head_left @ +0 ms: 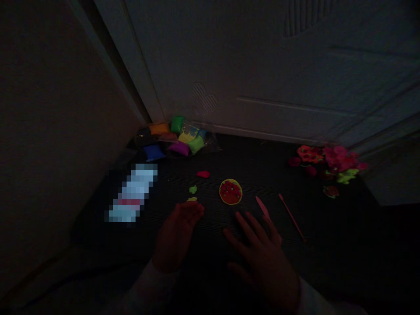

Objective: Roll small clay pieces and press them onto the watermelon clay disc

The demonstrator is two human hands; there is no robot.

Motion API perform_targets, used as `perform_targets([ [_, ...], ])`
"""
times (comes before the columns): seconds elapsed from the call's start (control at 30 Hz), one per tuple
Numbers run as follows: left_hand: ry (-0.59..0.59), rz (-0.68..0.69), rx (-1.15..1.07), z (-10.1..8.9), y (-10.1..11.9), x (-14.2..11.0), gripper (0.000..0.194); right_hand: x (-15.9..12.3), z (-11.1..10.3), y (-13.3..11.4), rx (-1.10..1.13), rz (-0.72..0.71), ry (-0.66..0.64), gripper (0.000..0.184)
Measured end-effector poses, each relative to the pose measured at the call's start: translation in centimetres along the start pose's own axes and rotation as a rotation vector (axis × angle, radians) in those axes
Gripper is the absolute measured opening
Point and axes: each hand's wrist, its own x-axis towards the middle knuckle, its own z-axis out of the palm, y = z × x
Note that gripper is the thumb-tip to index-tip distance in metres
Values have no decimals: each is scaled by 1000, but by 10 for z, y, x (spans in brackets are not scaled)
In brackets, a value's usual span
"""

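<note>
My left hand (177,234) rests on its side on the dark table, its fingers stretched and held together, with nothing seen in it. Just past its fingertips lie a yellow clay scrap (192,199) and a light green clay piece (193,189). My right hand (260,253) is spread palm down, near a pink modelling knife (262,207) whose lower end goes out of sight by the fingers. Beyond and between both hands sits a round clay disc (230,191), red with a yellow rim and small dark red and green bits. A red clay piece (203,174) lies farther back.
Several coloured clay packets (179,148) lie in clear plastic at the back left. A blurred-out phone-like bright screen (134,192) is at the left. A thin pink tool (292,217) lies right, with colourful clay shapes (337,159) behind. A pale panel (246,113) borders the back.
</note>
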Motion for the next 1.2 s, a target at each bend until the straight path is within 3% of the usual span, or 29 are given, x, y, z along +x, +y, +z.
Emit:
perform_targets([
  [0.1,5,-4,7,0,0,0,28,0,-1,0,0,91,27,51],
  [0.23,6,-13,10,1,0,0,28,0,0,-3,27,6,-21,54],
  [0.37,1,-8,-1,1,0,1,29,0,1,-3,23,77,23,52],
  [0.5,-9,-15,-3,0,0,1,29,1,0,-2,43,13,-5,53],
  [0.6,-20,-15,-3,-1,0,2,31,2,0,-2,39,92,16,50],
  [0.73,-37,-12,-1,-3,0,2,32,4,0,-1,72,17,-21,50],
  [0.87,-54,-3,2,-3,-1,2,33,3,2,-2,81,103,29,52],
  [0.97,-44,-7,6,-2,-1,2,32,3,2,-1,96,-1,-4,52],
  [1.1,-49,-21,-11,0,0,2,32,5,2,1,78,73,37,51],
  [1.2,-62,-21,-9,0,0,1,32,6,2,0,102,-3,20,53],
])
